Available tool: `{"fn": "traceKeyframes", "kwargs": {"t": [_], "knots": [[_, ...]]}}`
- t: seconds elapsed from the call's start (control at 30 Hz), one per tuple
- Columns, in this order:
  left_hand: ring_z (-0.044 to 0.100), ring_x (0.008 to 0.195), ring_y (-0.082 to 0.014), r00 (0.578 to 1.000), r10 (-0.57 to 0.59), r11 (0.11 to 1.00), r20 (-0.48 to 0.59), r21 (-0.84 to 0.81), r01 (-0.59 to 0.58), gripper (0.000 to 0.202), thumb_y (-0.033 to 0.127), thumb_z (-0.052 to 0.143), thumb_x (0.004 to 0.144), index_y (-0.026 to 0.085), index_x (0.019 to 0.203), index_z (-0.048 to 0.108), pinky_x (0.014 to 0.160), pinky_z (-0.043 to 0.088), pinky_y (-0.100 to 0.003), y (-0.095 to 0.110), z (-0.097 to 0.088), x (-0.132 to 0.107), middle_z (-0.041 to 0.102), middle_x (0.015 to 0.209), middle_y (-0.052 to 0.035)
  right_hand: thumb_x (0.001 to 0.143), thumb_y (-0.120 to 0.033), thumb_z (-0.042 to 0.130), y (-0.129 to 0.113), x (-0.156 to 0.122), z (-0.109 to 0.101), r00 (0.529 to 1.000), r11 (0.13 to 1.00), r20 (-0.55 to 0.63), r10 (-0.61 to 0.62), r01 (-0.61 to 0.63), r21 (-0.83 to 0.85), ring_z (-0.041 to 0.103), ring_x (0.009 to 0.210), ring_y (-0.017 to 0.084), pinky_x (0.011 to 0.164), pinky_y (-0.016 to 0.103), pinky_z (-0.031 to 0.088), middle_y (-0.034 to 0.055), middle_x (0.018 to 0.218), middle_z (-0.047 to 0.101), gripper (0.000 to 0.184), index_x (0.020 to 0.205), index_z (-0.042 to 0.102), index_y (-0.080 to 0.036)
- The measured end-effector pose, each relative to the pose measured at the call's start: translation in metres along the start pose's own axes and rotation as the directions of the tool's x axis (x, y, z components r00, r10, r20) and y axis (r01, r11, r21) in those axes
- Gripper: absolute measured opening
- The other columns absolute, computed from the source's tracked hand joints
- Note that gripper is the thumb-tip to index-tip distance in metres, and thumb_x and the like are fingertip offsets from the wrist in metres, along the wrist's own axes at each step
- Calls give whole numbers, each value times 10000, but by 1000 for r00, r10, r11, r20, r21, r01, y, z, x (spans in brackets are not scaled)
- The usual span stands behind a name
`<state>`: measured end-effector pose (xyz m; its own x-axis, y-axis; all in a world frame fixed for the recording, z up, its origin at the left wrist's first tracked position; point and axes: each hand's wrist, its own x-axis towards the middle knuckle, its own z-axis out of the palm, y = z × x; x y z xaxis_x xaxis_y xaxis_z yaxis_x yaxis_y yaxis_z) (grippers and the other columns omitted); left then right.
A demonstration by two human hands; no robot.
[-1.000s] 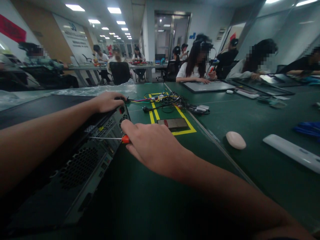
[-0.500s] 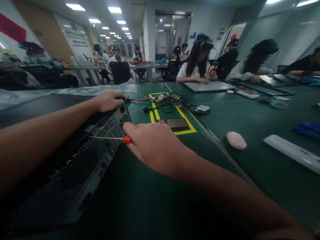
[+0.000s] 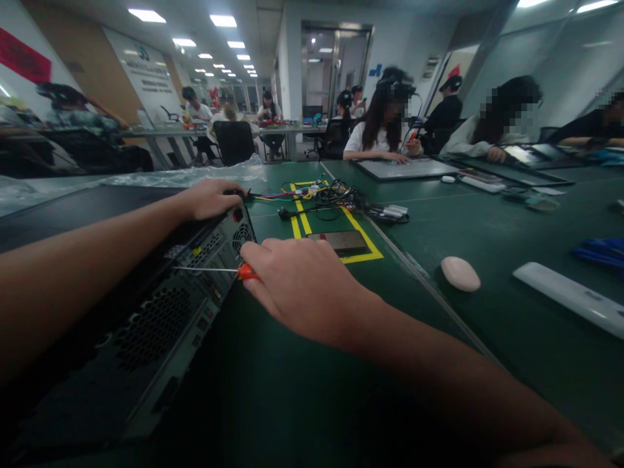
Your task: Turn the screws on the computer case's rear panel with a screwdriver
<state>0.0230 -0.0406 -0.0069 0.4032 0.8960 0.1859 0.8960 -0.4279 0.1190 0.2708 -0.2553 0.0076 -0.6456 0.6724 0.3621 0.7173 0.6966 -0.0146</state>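
Broadly, the foreground is taken up by a green table (image 3: 292, 403), crossed by a pale seam and marked out with yellow tape (image 3: 295, 229). At its left side a dark computer case (image 3: 151, 331) is set, its vented rear panel turned toward the right. The 2 hands are kept apart: the left hand (image 3: 209, 197) is laid over the case's top edge near the far corner, though whether its fingers are gripping cannot be told, while an orange-handled screwdriver (image 3: 247, 272) is clasped in the right hand (image 3: 305, 286), its thin shaft pointed at the rear panel's upper edge. Beyond the right hand, a flat block (image 3: 341, 242) is partly hidden, lying within the tape, and a tangle of cables (image 3: 338, 195) is heaped farther back. To the right are placed a pale rounded object (image 3: 460, 273), a long white object (image 3: 568, 296) and a blue bundle (image 3: 600, 252). Clear plastic sheeting (image 3: 195, 175) is spread behind the case. Across the table, a flat panel (image 3: 412, 169) is touched by a person in white (image 3: 368, 140). Farther off, other people are seated at tables, a black chair (image 3: 234, 142) is seen from behind, and the room is lit by ceiling panels (image 3: 223, 21) and closed by a metal-framed glass door (image 3: 336, 71).
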Motion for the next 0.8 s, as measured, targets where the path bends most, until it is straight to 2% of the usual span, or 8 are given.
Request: {"fn": "traceKeyframes", "kwargs": {"t": [0.37,0.5,0.63,0.7,0.8], "knots": [[632,1199,-332,1000,-2,1000,-3,17,2,633,487,427,798,203,1270,738,1083,459,-395,2,-1,0,724,1302,-80,1056,-294,436,0,0,1,1000,1000,-8,-16,16,-3,719,807,238,541,337,379,29,954,748,247,1020,658,-193],[640,1185,-337,1000,-1,1000,3,18,1,634,488,432,788,206,1259,747,1072,466,-387,2,-1,0,729,1293,-73,1053,-339,471,-1,1,1,1000,1000,-2,-11,11,27,718,808,237,552,339,402,29,955,749,265,986,679,-189],[635,1186,-332,1000,8,1000,-2,10,-8,632,481,418,795,202,1260,744,1076,458,-389,3,-1,0,726,1296,-78,1073,-350,429,-2,2,0,1000,999,7,-11,10,49,722,818,241,586,347,437,41,950,757,337,943,691,-183],[631,1188,-332,1000,6,1000,4,9,-6,629,484,416,798,204,1257,742,1074,457,-395,2,-1,0,725,1294,-77,1069,-357,444,-2,2,0,1000,998,25,-2,0,65,726,827,244,595,348,447,46,947,764,320,966,686,-176],[634,1178,-330,1000,-1,1000,13,6,0,632,498,421,793,204,1253,740,1068,459,-394,1,-1,1,724,1289,-74,1014,-376,564,-2,1,1,1000,998,4,-5,5,66,728,824,259,584,345,446,43,970,771,249,1110,649,-162]]}}
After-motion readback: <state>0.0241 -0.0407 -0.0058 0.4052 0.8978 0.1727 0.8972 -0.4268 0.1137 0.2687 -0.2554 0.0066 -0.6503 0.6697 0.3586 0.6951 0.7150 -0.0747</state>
